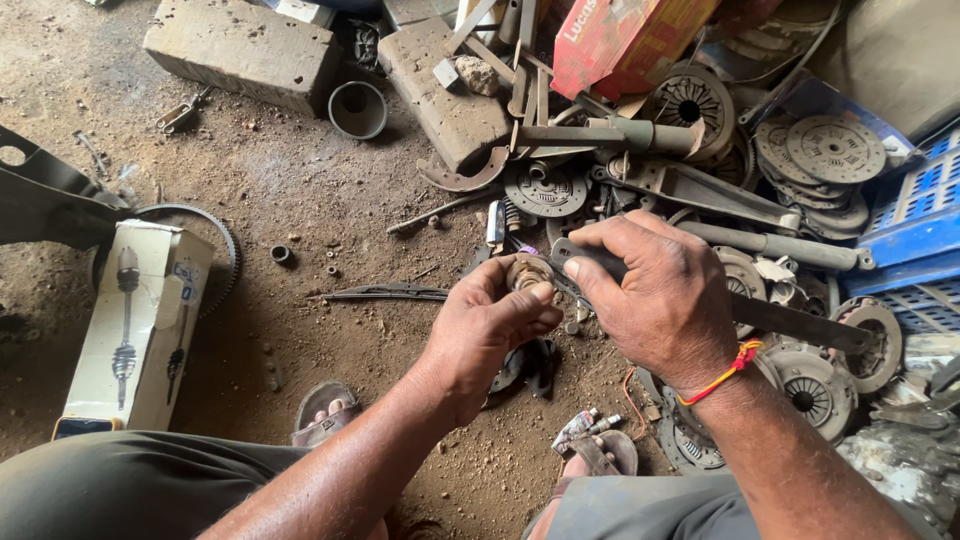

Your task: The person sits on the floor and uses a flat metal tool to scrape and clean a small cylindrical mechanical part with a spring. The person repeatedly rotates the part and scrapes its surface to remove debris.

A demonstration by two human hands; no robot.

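Observation:
My left hand [487,328] pinches a small round rusty metal part [527,272] between thumb and fingers at mid frame. Close beside it my right hand [655,290], with a red and yellow thread at the wrist, grips a long dark flat metal tool [800,322] whose near end touches the small part. Both hands hover above the dirt floor, over a dark ring-shaped part [530,366] lying below them.
A white carton picturing a drive shaft [140,325] lies at left on a toothed ring gear [228,245]. Clutch plates [835,150], shafts and scrap pile up at right by a blue crate [925,215]. Concrete blocks [240,50] and a red box [620,40] lie beyond. My sandalled feet [320,415] are below.

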